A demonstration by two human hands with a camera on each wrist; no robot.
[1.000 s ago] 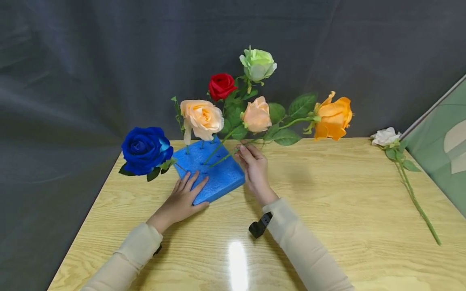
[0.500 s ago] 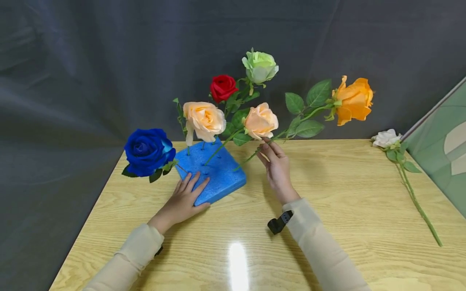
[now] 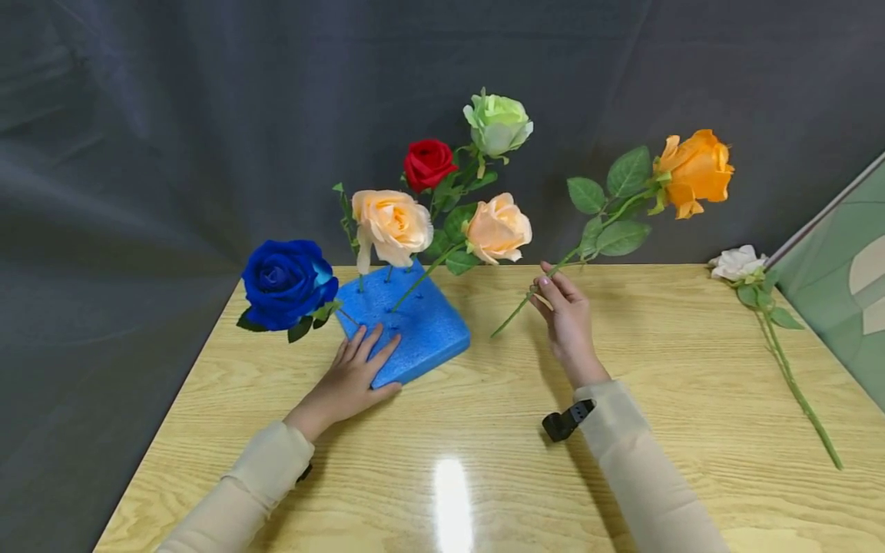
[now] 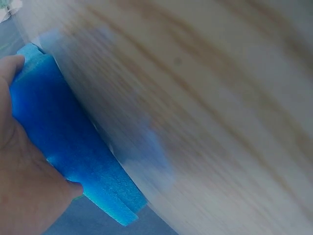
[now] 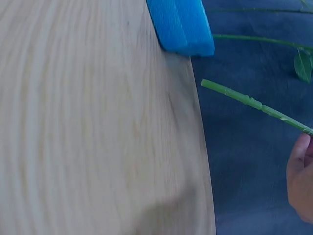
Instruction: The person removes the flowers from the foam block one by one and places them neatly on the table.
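Under the spread, straight fingers of the left hand (image 3: pixel 351 384) lies the blue foam block (image 3: pixel 435 330), with the thumb along its near edge; probably the hand presses so that the block does not slide on the table (image 3: pixel 415 461). Well apart from it, the right hand (image 3: pixel 570 326) pinches the stem of the orange rose (image 3: pixel 694 173) between thumb and fingers. The hold is below the leaves, and the bare stem end points down toward the block, near but not touching; this seems to leave that end free. Beyond the left fingertips stand two peach roses (image 3: pixel 499 228), the red rose (image 3: pixel 429 163) and the green rose (image 3: pixel 498 123); the foam appears to keep them up. Left of these fingertips leans the blue rose (image 3: pixel 283 280), perhaps from its heavy head. Far right of the right hand, the white rose (image 3: pixel 736 263) lies untouched.
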